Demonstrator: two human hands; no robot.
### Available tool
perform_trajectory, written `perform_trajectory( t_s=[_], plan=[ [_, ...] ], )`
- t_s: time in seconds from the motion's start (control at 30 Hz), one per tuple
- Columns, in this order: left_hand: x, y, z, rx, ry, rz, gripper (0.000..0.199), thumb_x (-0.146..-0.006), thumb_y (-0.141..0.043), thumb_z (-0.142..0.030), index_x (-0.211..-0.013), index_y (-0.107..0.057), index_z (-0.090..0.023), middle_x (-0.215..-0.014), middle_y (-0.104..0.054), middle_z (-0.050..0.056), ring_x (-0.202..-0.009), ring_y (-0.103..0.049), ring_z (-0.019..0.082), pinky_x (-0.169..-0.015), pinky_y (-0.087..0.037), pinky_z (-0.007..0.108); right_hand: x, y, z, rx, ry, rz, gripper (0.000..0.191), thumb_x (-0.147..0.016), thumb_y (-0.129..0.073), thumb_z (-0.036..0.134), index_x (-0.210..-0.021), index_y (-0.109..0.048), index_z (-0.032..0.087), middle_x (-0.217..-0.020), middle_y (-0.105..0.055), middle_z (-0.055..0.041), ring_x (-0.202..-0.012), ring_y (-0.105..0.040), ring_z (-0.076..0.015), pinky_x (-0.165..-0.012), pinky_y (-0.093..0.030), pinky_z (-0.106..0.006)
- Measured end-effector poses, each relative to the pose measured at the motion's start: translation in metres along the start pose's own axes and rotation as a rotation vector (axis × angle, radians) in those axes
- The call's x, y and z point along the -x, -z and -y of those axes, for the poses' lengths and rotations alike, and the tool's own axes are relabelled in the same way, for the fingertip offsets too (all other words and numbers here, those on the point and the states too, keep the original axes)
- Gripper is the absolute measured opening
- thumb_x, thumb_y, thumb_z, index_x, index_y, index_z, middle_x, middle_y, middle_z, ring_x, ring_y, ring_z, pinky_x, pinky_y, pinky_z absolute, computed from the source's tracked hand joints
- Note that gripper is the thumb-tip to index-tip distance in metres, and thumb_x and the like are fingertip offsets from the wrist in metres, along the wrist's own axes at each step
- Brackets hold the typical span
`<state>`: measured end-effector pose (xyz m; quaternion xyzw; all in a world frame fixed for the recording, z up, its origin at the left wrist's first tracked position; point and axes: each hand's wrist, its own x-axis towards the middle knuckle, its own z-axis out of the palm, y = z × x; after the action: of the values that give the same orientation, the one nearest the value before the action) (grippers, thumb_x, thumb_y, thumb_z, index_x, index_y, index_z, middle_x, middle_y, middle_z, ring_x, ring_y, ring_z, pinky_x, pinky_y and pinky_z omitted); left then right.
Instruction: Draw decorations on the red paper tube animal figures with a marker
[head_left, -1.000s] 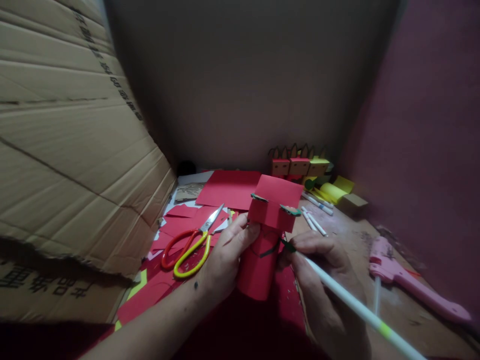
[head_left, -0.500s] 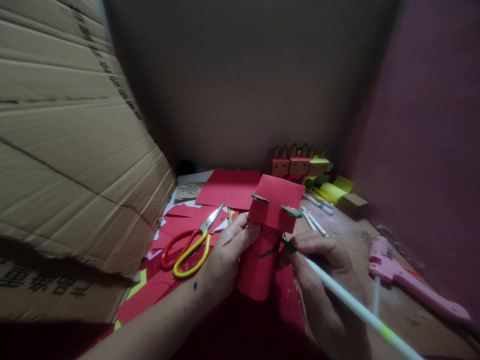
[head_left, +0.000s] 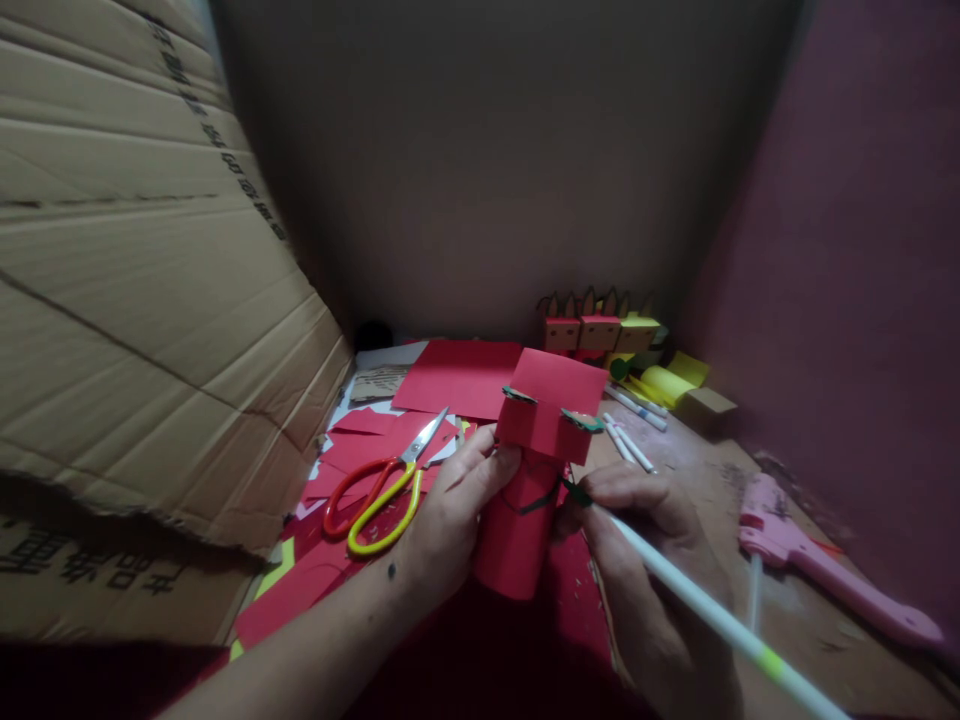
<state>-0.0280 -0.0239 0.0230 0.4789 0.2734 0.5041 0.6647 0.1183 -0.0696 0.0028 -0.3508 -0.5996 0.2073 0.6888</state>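
My left hand (head_left: 454,505) is closed around the left side of a red paper figure (head_left: 516,550), which has a tube-shaped body and a box-shaped head. Two green-edged pieces stick out from the head, and a dark line curves across the upper body. In my right hand (head_left: 652,570) is a white marker (head_left: 690,585) with a dark green tip end and a yellow-green band. Its tip is at the figure's right side, by the end of the dark line; whether it touches is hard to tell. Scissors (head_left: 386,500) with red and yellow handles lie left of my left hand.
Red paper sheets (head_left: 459,375) and scraps lie at the back left. Small box-headed figures (head_left: 598,333) stand by the back wall. Several white markers (head_left: 630,445) and a pink glue gun (head_left: 825,565) lie on the right. A large cardboard box (head_left: 150,300) rises on the left.
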Motion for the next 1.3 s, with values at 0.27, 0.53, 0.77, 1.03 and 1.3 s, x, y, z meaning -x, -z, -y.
perform_trajectory(
  t_s=[0.27, 0.53, 0.77, 1.03, 1.3],
  plan=[
    [0.0004, -0.0020, 0.0004, 0.030, 0.028, 0.028, 0.032, -0.089, -0.068, -0.044, -0.108, -0.065, -0.017, -0.094, -0.073, 0.008, -0.078, -0.066, 0.019, -0.073, -0.055, 0.030, 0.0015, 0.0024, -0.0018, 0.012, 0.004, 0.021, 0.018, -0.095, -0.059, 0.013, -0.101, -0.059, 0.029, -0.084, -0.065, 0.0052, -0.062, -0.062, -0.0069, -0.056, -0.055, -0.013],
    [0.0006, 0.0004, 0.0015, 0.014, 0.009, 0.009, 0.034, -0.090, -0.068, -0.044, -0.109, -0.065, -0.016, -0.098, -0.072, 0.008, -0.084, -0.063, 0.020, -0.075, -0.052, 0.029, -0.0003, 0.0003, -0.0006, 0.031, -0.013, -0.009, 0.013, -0.095, -0.059, 0.015, -0.096, -0.060, 0.028, -0.081, -0.064, 0.0065, -0.061, -0.065, -0.0055, -0.057, -0.056, -0.012],
    [-0.0017, 0.0004, 0.0018, 0.020, 0.008, 0.018, 0.037, -0.089, -0.069, -0.047, -0.109, -0.065, -0.016, -0.101, -0.073, 0.008, -0.086, -0.065, 0.020, -0.077, -0.052, 0.029, 0.0006, 0.0016, -0.0003, 0.023, -0.002, 0.015, 0.016, -0.095, -0.059, 0.013, -0.099, -0.060, 0.028, -0.084, -0.065, 0.0051, -0.063, -0.067, -0.0073, -0.058, -0.058, -0.015],
    [-0.0015, -0.0028, -0.0003, 0.070, 0.032, 0.034, 0.035, -0.088, -0.071, -0.046, -0.104, -0.063, -0.017, -0.089, -0.075, 0.008, -0.069, -0.068, 0.020, -0.069, -0.054, 0.032, 0.0013, 0.0014, -0.0022, -0.026, 0.006, 0.021, 0.020, -0.095, -0.060, 0.012, -0.102, -0.061, 0.030, -0.084, -0.066, 0.0036, -0.063, -0.066, -0.0103, -0.056, -0.058, -0.018],
    [0.0001, -0.0023, -0.0008, 0.051, 0.031, -0.001, 0.035, -0.087, -0.072, -0.046, -0.105, -0.066, -0.017, -0.095, -0.075, 0.008, -0.078, -0.068, 0.020, -0.071, -0.054, 0.029, 0.0025, 0.0022, -0.0030, 0.028, -0.015, 0.011, 0.014, -0.096, -0.059, 0.014, -0.099, -0.060, 0.028, -0.084, -0.066, 0.0036, -0.062, -0.064, -0.0086, -0.056, -0.057, -0.016]
  ],
)
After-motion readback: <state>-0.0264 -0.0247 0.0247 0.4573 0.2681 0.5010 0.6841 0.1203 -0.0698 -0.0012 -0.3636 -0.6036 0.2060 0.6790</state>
